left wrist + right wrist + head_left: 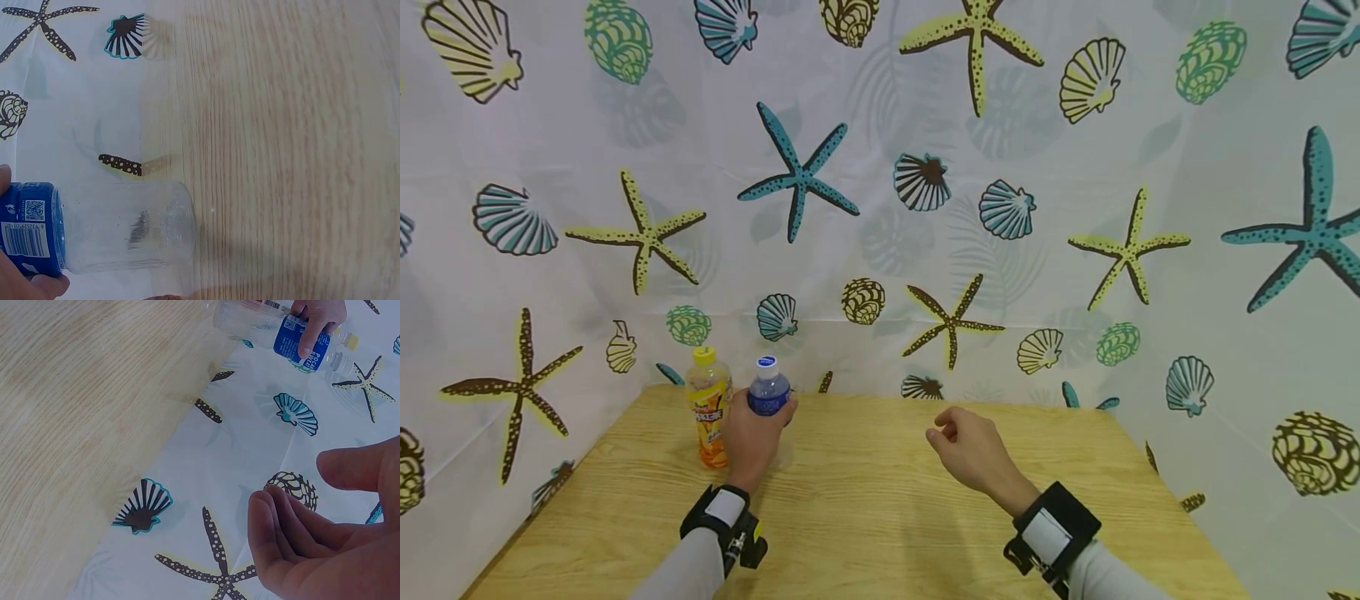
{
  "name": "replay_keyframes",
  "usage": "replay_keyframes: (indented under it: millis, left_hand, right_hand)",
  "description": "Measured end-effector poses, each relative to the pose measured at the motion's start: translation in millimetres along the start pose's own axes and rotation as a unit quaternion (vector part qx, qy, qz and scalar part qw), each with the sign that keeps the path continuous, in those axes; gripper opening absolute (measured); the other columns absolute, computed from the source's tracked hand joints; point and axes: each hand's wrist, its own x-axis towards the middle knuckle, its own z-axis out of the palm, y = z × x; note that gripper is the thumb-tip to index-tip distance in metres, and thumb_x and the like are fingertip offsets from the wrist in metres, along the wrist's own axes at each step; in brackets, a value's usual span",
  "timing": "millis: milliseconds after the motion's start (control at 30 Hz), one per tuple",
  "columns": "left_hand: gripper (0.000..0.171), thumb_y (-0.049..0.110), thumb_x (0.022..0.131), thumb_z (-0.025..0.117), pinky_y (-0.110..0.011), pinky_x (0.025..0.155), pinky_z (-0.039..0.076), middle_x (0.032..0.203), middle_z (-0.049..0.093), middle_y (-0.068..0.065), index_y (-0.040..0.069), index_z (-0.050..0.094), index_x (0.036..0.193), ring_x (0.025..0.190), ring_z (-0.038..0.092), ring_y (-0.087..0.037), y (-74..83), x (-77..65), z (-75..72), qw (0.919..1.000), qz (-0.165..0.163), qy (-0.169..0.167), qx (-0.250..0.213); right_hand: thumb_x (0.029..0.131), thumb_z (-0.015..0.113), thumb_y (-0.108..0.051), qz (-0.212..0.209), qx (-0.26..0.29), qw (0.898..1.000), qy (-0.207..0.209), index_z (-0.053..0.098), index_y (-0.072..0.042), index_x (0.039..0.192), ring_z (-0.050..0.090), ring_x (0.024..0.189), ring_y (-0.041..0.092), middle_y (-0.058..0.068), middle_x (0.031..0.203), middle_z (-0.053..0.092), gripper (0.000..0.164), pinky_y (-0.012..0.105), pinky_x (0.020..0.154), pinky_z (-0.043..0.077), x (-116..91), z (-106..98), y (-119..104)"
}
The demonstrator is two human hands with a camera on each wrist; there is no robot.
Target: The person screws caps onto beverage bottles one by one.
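Observation:
In the head view my left hand (752,435) grips a clear plastic bottle (768,389) with a blue label and a white cap, at the far left of the table. The left wrist view shows fingers wrapped round its label (28,228); below them the clear lower part looks empty. Whether its base touches the table, I cannot tell. Just left of that hand stands a yellow-capped bottle (706,417) with an orange label. Off to the right, my right hand (972,447) hovers above the table with loosely curled fingers, thumb apart from them, holding nothing.
A light wooden table (865,500) spans the lower view. Behind it and at both sides hangs a white cloth (865,108) printed with starfish and shells. Each wrist wears a black strapped device, the right one (1056,533) nearer the table's front.

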Motion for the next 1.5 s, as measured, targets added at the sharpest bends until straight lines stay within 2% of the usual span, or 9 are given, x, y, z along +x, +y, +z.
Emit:
replay_keyframes:
  millis: [167, 367, 500, 667, 867, 1167, 1367, 1500]
  left_hand:
    - [0.077, 0.036, 0.087, 0.081, -0.061, 0.107, 0.045, 0.138, 0.056, -0.027, -0.005, 0.046, 0.142, 0.128, 0.056, -0.046, 1.7, 1.0, -2.0, 0.9995, -0.003, -0.029, 0.014]
    - [0.076, 0.035, 0.086, 0.081, -0.062, 0.105, 0.047, 0.136, 0.059, -0.030, -0.008, 0.049, 0.140, 0.125, 0.058, -0.047, 8.1, 7.5, -8.7, 0.9965, 0.009, -0.073, 0.040]
    - [0.075, 0.032, 0.086, 0.081, -0.061, 0.104, 0.048, 0.136, 0.060, -0.030, -0.008, 0.049, 0.140, 0.125, 0.059, -0.046, 9.9, 11.3, -12.9, 0.9931, 0.010, -0.109, 0.041]
    - [0.075, 0.030, 0.086, 0.081, -0.062, 0.108, 0.044, 0.139, 0.057, -0.031, -0.009, 0.048, 0.141, 0.128, 0.056, -0.047, 13.8, 11.8, -19.1, 0.9898, 0.008, -0.137, 0.040]
    - [0.075, 0.028, 0.086, 0.082, -0.062, 0.108, 0.044, 0.138, 0.057, -0.033, -0.011, 0.048, 0.140, 0.127, 0.056, -0.049, 19.6, 11.0, -26.4, 0.9873, 0.012, -0.149, 0.055]
    - [0.078, 0.031, 0.086, 0.082, -0.061, 0.107, 0.045, 0.139, 0.056, -0.032, -0.010, 0.047, 0.141, 0.128, 0.056, -0.048, 21.9, 18.3, -32.7, 0.9855, 0.014, -0.157, 0.064]
    - [0.079, 0.031, 0.086, 0.082, -0.060, 0.104, 0.048, 0.137, 0.057, -0.032, -0.009, 0.046, 0.144, 0.126, 0.057, -0.048, 33.3, 22.2, -37.1, 0.9864, 0.031, -0.152, 0.055]
    - [0.084, 0.036, 0.085, 0.082, -0.061, 0.104, 0.048, 0.141, 0.055, -0.030, -0.006, 0.044, 0.147, 0.128, 0.056, -0.047, 42.3, 23.6, -38.7, 0.9858, 0.030, -0.159, 0.047]
  right_hand:
    - [0.098, 0.064, -0.016, 0.001, 0.002, 1.000, -0.003, 0.068, 0.001, 0.115, 0.069, 0.088, 0.024, 0.011, 0.095, 0.072, 0.024, 0.041, 0.075, 0.058, 0, 1, 1]
    - [0.098, 0.064, -0.016, 0.002, 0.004, 1.000, -0.004, 0.068, 0.001, 0.115, 0.070, 0.088, 0.024, 0.012, 0.096, 0.072, 0.025, 0.042, 0.075, 0.058, -1, 0, 0]
    - [0.098, 0.064, -0.016, 0.007, 0.004, 1.000, -0.005, 0.068, 0.001, 0.115, 0.069, 0.088, 0.023, 0.011, 0.096, 0.072, 0.024, 0.041, 0.075, 0.058, -2, 0, 1]
    - [0.098, 0.064, -0.016, 0.011, 0.006, 1.000, -0.007, 0.068, 0.000, 0.116, 0.068, 0.087, 0.022, 0.010, 0.095, 0.071, 0.024, 0.040, 0.073, 0.058, -4, 1, 1]
    - [0.098, 0.064, -0.015, 0.012, 0.008, 1.000, -0.006, 0.069, 0.000, 0.116, 0.069, 0.089, 0.024, 0.011, 0.097, 0.072, 0.024, 0.041, 0.075, 0.058, -5, 1, 0]
    - [0.098, 0.064, -0.015, 0.002, 0.008, 1.000, -0.004, 0.069, 0.001, 0.115, 0.069, 0.086, 0.023, 0.011, 0.095, 0.072, 0.024, 0.041, 0.074, 0.058, -4, 1, -1]
    - [0.098, 0.065, -0.015, 0.002, 0.008, 1.000, -0.003, 0.069, 0.001, 0.114, 0.069, 0.086, 0.023, 0.011, 0.094, 0.072, 0.023, 0.040, 0.073, 0.058, -4, 1, -1]
    - [0.098, 0.065, -0.015, 0.004, 0.009, 1.000, -0.005, 0.069, 0.001, 0.114, 0.068, 0.084, 0.022, 0.010, 0.093, 0.071, 0.023, 0.039, 0.071, 0.057, -5, 2, 0]
